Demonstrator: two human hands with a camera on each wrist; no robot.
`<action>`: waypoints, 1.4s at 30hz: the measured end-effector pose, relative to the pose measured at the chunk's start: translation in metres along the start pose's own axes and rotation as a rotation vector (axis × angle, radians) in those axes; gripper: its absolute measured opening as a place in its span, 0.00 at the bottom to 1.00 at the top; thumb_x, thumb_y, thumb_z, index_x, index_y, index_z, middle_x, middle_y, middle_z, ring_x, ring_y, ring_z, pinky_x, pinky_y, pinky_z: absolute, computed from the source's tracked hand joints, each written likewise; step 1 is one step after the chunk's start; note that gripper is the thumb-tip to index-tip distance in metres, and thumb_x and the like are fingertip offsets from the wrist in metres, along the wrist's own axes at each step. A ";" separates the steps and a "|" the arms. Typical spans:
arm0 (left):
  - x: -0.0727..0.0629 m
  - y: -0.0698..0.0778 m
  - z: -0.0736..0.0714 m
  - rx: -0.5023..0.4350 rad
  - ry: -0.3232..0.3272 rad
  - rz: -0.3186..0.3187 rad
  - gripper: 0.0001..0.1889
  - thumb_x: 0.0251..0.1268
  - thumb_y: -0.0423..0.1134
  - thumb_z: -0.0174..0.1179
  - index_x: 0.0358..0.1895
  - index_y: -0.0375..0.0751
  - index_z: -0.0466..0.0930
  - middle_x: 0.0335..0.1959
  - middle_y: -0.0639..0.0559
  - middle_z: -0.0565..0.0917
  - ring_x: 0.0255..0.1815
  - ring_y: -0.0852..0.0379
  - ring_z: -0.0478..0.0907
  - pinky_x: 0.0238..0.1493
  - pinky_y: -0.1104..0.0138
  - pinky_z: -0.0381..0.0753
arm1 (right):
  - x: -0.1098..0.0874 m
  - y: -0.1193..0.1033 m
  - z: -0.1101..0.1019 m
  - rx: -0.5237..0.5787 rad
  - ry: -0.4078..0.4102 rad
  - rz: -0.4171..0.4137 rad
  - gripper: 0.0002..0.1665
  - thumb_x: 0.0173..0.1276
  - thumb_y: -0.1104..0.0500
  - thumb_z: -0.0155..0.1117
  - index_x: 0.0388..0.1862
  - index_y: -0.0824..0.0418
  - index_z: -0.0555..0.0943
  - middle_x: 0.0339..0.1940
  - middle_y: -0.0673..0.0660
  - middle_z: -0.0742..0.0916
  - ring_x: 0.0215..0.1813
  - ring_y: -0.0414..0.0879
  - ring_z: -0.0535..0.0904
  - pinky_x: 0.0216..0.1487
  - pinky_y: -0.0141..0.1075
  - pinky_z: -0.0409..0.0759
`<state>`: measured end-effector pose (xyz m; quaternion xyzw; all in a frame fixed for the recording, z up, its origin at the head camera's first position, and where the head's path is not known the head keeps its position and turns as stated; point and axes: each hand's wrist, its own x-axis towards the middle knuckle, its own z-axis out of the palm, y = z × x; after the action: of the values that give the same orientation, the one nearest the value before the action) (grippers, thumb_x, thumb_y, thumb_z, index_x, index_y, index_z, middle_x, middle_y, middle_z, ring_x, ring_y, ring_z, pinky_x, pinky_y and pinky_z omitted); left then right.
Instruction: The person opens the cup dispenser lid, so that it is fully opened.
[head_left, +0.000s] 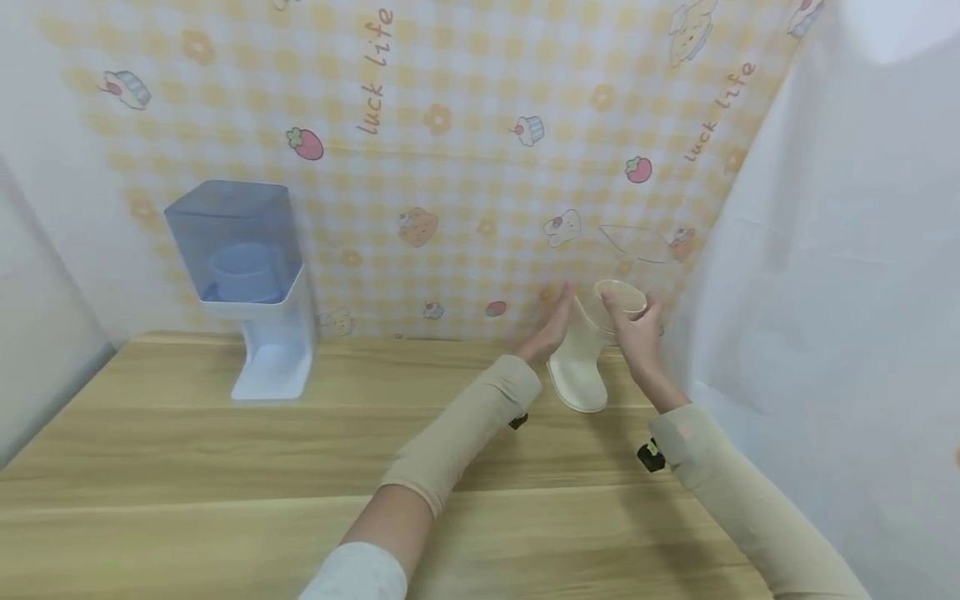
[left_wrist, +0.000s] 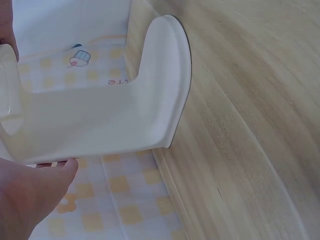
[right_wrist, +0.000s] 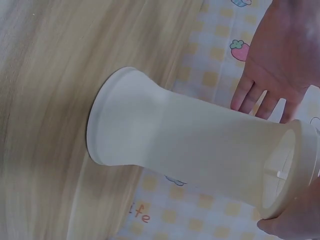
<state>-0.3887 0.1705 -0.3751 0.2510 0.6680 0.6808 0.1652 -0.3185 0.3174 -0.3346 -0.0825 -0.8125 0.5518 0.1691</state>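
A cream stand with a curved, flared foot rests upright on the wooden table by the patterned backdrop. Its upper part ends in a round collar. My right hand grips this collar, the thumb on its rim in the right wrist view. The left hand touches the stand's left edge with straight fingers, some hidden behind it; its palm shows in the right wrist view. In the left wrist view the stand lies sideways across the picture, its foot on the wood.
A white dispenser stand with a translucent blue-grey bin and a round piece inside stands at the left. Behind is a checked backdrop; a white sheet hangs close on the right. Bare wood spreads in front.
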 end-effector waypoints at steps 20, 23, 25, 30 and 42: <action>-0.087 0.005 -0.033 0.236 -0.009 0.145 0.32 0.81 0.60 0.24 0.71 0.40 0.52 0.71 0.41 0.57 0.74 0.43 0.56 0.73 0.44 0.60 | -0.033 -0.009 0.018 -0.047 -0.226 -0.123 0.55 0.73 0.32 0.51 0.82 0.56 0.37 0.50 0.60 0.68 0.50 0.49 0.68 0.56 0.43 0.73; -0.098 0.006 -0.031 0.224 -0.018 0.206 0.24 0.82 0.56 0.27 0.58 0.39 0.57 0.58 0.44 0.62 0.61 0.48 0.63 0.64 0.54 0.69 | -0.041 -0.008 0.018 -0.048 -0.230 -0.140 0.52 0.74 0.34 0.51 0.82 0.55 0.39 0.43 0.54 0.67 0.43 0.44 0.65 0.44 0.35 0.70; -0.107 0.005 -0.030 0.214 -0.012 0.212 0.22 0.81 0.55 0.28 0.59 0.41 0.56 0.56 0.46 0.61 0.59 0.51 0.64 0.63 0.58 0.70 | -0.046 -0.008 0.018 -0.042 -0.247 -0.154 0.51 0.75 0.35 0.51 0.82 0.55 0.39 0.41 0.54 0.68 0.41 0.43 0.67 0.42 0.32 0.70; -0.138 0.004 -0.033 0.236 0.007 0.140 0.32 0.80 0.57 0.30 0.78 0.47 0.42 0.71 0.44 0.56 0.70 0.47 0.62 0.70 0.50 0.68 | -0.059 -0.010 0.021 0.018 -0.333 -0.201 0.49 0.77 0.40 0.52 0.82 0.57 0.40 0.35 0.53 0.80 0.35 0.40 0.77 0.42 0.27 0.76; -0.212 0.009 -0.031 0.312 0.084 0.076 0.44 0.73 0.69 0.34 0.81 0.48 0.31 0.75 0.40 0.50 0.74 0.43 0.55 0.69 0.36 0.64 | -0.083 -0.016 0.028 0.179 -0.558 -0.346 0.44 0.78 0.45 0.50 0.79 0.65 0.45 0.61 0.72 0.74 0.51 0.38 0.82 0.54 0.28 0.80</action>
<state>-0.2318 0.0258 -0.3907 0.2698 0.7619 0.5846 0.0702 -0.2509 0.2602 -0.3449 0.2260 -0.7778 0.5852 0.0377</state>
